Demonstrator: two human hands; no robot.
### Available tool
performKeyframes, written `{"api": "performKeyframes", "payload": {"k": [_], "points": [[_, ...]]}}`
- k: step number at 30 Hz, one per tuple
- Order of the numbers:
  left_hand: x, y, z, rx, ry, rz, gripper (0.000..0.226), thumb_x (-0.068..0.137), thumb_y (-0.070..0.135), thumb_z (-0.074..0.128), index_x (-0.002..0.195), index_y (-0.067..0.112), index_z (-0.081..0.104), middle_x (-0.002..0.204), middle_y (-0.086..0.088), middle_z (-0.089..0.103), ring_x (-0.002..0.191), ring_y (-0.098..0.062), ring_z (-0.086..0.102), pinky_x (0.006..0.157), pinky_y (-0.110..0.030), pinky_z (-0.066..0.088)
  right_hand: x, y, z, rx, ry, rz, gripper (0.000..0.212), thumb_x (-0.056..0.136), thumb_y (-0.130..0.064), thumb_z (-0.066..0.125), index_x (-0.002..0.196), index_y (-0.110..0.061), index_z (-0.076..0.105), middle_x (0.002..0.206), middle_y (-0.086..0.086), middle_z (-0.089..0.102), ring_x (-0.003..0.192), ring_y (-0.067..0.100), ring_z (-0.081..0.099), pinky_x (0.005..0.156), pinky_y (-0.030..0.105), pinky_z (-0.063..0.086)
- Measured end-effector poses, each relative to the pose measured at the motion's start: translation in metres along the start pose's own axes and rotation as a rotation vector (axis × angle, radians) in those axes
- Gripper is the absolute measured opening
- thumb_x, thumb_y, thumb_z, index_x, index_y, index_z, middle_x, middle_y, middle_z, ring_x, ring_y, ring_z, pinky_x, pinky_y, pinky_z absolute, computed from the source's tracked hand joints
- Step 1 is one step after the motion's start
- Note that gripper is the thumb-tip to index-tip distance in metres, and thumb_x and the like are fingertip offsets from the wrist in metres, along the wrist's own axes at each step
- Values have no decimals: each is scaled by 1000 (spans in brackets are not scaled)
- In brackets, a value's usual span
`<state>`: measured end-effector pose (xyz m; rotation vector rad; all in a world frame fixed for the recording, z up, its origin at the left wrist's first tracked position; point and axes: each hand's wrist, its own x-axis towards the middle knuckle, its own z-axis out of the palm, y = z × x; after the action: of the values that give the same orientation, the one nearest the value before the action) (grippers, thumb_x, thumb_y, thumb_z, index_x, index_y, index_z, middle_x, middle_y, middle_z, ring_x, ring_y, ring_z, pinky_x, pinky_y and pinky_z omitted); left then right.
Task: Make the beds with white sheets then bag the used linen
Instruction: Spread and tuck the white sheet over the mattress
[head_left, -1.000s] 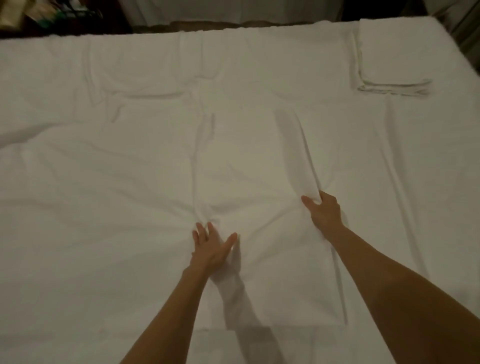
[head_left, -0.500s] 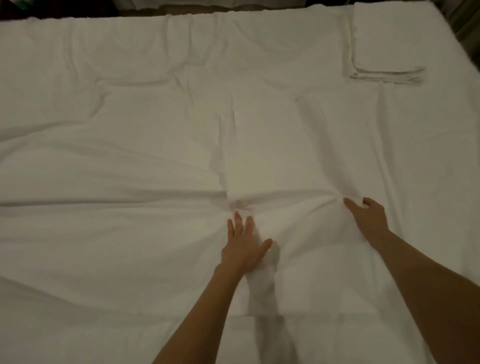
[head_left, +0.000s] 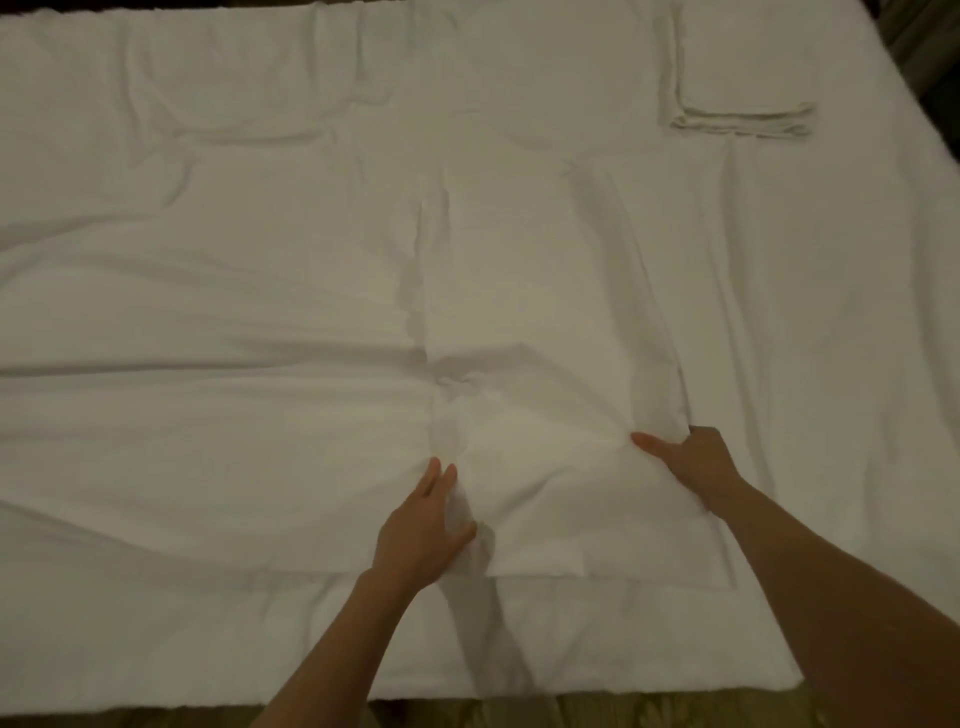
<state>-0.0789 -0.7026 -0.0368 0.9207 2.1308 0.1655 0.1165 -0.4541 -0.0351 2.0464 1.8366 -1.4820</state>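
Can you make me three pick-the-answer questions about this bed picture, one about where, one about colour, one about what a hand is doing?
1. Where is the folded pile?
A. far right corner of the bed
B. on the floor
C. under the left hand

2. What colour is the sheet?
A. blue
B. white
C. red

3. What is the right hand doing?
A. hanging free
B. gripping the sheet
C. holding a bag

Answers: 1 A, it lies at the far right. 2 B, all cloth is white. 3 B, cloth bunches in its curled fingers, while the left hand lies flat.

A bedroom: a wide bed (head_left: 156, 649) under a white sheet (head_left: 208, 312), folded linen (head_left: 743, 67) at its far corner.
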Motion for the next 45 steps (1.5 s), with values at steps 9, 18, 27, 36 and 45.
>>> {"api": "performKeyframes", "payload": {"k": [9, 18, 27, 36, 45], "points": [[0, -9, -43, -10, -66, 26, 37, 100, 33, 45, 131, 16, 57, 139, -8, 54, 125, -25, 51, 101, -31, 40, -14, -19, 18, -273, 254, -89, 57, 85, -15, 68, 134, -5, 40, 135, 19, 47, 125, 37, 44, 100, 45, 37], [69, -48, -152, -47, 219, 9, 29, 96, 26, 53, 121, 14, 64, 123, -5, 66, 111, -25, 61, 93, -32, 45, -5, -137, 109, -658, 129, -562, 48, 99, -32, 44, 144, -17, 37, 152, 3, 32, 140, 23, 28, 114, 45, 22], [173, -90, -272, 61, 279, 60, 39, 100, 25, 45, 136, 10, 46, 134, -10, 54, 123, -27, 50, 100, -34, 36, 36, -249, 190, -649, 147, -590, 43, 102, -29, 39, 142, -14, 39, 147, 7, 39, 136, 27, 34, 111, 44, 23], [288, -77, -300, 75, 305, 65, 39, 102, 21, 40, 138, 7, 46, 139, -16, 48, 130, -31, 42, 107, -40, 34, 134, -321, 193, -778, 150, -668, 43, 103, -30, 35, 141, -11, 40, 146, 9, 40, 134, 29, 36, 109, 43, 26], [348, -55, -297, 266, 244, 46, 44, 97, 48, 44, 114, 14, 67, 119, -14, 53, 120, -32, 39, 98, -44, 31, 209, -351, 183, -1032, 191, -877, 43, 102, -39, 30, 108, -5, 56, 108, 15, 59, 104, 32, 50, 85, 45, 38]]}}
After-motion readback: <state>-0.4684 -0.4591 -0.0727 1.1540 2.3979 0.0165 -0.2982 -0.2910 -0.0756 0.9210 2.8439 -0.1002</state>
